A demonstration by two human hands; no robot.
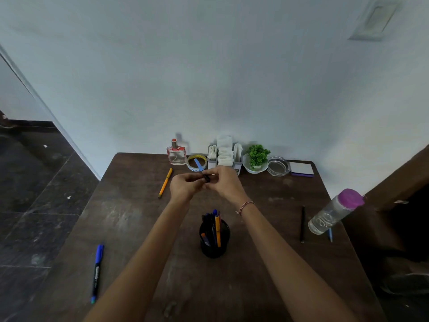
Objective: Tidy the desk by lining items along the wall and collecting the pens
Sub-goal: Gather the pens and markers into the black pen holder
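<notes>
Dark, scuffed wood made up the desk (267, 263), pushed against a pale wall (209, 77). We held both arms stretched forward over it, forearms converging so that our hands met near the far edge. Our left hand (184, 185) and right hand (224, 182) touched each other, fingers curled, and both pinched a small dark object (206, 178) between them, above the desk and just in front of the row at the wall. Only its short end showed between the fingers, so we could not tell whether it was a pen, a cap or both.

Between our forearms stood the black pen holder (214, 238) with several pens upright in it. Loose on the desk lay an orange pen (165, 182) left of our hands, a blue marker (97, 273) at the near left, and a black pen (302, 224) on the right. Beside the black pen the water bottle (334, 211) hid most of a blue pen (330, 234). Along the wall stood a perfume bottle (176, 153), a tape roll (196, 162), an organizer (224, 154) partly covered by our hands, a small plant (257, 158), a glass dish (278, 166) and a pad (301, 169).
</notes>
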